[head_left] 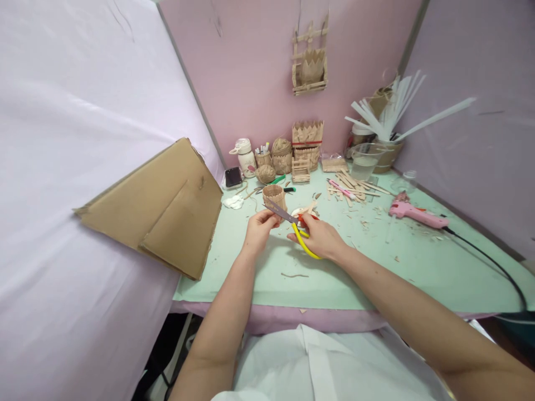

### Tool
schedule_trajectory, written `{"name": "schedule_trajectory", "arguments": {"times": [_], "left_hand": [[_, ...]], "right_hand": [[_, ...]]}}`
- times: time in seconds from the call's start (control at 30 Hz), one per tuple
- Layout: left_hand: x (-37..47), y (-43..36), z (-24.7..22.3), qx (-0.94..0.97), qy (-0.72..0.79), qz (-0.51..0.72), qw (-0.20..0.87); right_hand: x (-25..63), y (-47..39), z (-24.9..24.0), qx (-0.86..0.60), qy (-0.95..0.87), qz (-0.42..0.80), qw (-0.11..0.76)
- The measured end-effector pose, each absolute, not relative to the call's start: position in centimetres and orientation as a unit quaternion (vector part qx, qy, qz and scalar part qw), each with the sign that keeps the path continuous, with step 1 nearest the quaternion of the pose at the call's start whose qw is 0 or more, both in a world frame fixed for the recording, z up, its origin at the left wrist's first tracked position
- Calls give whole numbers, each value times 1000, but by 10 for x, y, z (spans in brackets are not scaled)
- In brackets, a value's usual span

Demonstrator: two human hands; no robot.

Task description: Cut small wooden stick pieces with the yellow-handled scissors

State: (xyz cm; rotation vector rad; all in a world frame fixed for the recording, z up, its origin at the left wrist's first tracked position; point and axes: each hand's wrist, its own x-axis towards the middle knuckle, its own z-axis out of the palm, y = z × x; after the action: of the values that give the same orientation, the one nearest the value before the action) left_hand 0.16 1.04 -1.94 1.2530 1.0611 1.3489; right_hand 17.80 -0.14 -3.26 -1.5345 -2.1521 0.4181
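My left hand [259,231] is closed with fingertips pinched at the lower side of a small round cup [273,192] made of wooden sticks. My right hand [324,238] grips a pair of scissors [283,213] with dark blades and yellow and red handles. The blades point up and left, crossing in front of the cup; whether they touch it I cannot tell. Behind the right hand, a small white dish [297,212] is partly hidden. A short piece of twine [295,275] lies on the green tabletop [267,289] in front of the hands.
Right: a pink glue gun [418,214] with a black cord, loose wooden sticks [346,184], a pink cutter [341,189] and a clear plastic cup [364,164]. Left: a leaning cardboard sheet [167,195]. Behind: a white bottle [246,159], twine balls [265,174] and a phone [233,177].
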Motion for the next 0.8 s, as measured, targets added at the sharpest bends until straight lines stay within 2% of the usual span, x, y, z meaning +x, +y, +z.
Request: {"name": "schedule_trajectory", "arguments": {"times": [0.8], "left_hand": [[0, 12, -22, 539, 416, 543, 491]], "right_hand": [[180, -4, -28, -561, -799, 123, 177]]}}
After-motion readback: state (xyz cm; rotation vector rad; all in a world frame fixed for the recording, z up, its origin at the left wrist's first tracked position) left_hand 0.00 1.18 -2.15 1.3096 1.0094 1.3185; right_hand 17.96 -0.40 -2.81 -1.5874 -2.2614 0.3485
